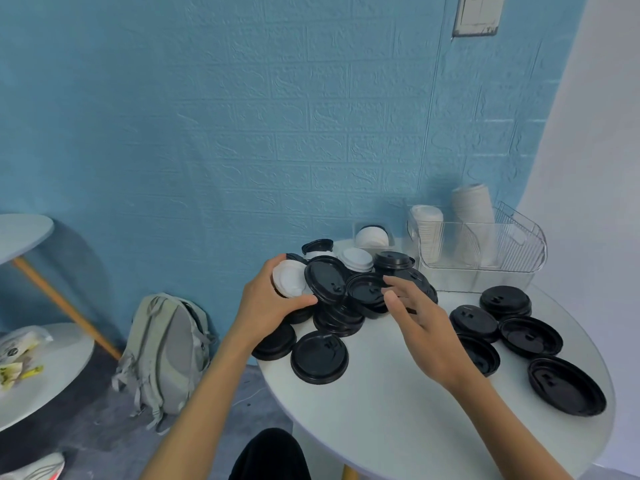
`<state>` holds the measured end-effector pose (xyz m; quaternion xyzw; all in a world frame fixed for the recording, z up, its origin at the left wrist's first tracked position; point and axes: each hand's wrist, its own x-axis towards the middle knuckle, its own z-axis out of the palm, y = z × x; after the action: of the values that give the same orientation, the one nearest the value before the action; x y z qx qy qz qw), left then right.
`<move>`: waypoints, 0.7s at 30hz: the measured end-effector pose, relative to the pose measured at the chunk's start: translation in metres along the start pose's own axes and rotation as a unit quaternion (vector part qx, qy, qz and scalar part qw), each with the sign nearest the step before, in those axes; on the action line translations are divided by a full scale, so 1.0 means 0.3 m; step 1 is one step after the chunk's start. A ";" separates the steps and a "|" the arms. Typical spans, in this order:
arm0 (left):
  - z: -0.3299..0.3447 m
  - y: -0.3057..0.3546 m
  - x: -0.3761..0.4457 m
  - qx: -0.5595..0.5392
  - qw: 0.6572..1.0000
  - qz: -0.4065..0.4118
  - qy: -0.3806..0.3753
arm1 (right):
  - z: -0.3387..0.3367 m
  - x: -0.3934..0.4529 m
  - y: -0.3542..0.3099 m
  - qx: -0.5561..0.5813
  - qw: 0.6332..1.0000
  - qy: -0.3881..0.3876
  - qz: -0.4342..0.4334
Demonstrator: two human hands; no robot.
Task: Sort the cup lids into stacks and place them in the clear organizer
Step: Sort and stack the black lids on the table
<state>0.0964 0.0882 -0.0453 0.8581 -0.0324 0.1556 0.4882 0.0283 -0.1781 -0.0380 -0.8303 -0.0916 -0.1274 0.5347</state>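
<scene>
The left hand point(268, 303) is gripping a white lid point(290, 280) with fingers and thumb curled round its rim, probably pulling it out of the mixed pile of black lids point(341, 299) to keep colours apart, while the right hand point(420, 327) is hovering loose-fingered over that pile, holding nothing. White stacks are already standing in the clear organizer point(481, 245) at the counter's point(398, 410) far edge. Loose black lids to the right are lying between hands and organizer.

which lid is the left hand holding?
The white lid at the pile's left edge, gripped by the left hand; the lids beside it are black.
</scene>
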 end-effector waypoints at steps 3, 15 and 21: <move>0.009 0.016 -0.003 -0.022 1.000 0.021 -0.008 | -0.006 -0.005 -0.001 -0.001 1.000 0.001 -0.002; 0.135 0.137 -0.082 0.059 0.981 0.170 -0.076 | -0.046 -0.026 0.025 -0.042 0.999 0.007 -0.006; 0.213 0.158 -0.133 0.096 0.958 0.219 -0.157 | -0.053 -0.036 0.069 -0.057 0.998 -0.031 0.011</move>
<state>0.0637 0.0054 -0.0482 0.8864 -0.2805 0.1244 0.3466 0.0223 -0.2013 -0.0530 -0.8639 -0.0919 -0.1004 0.4849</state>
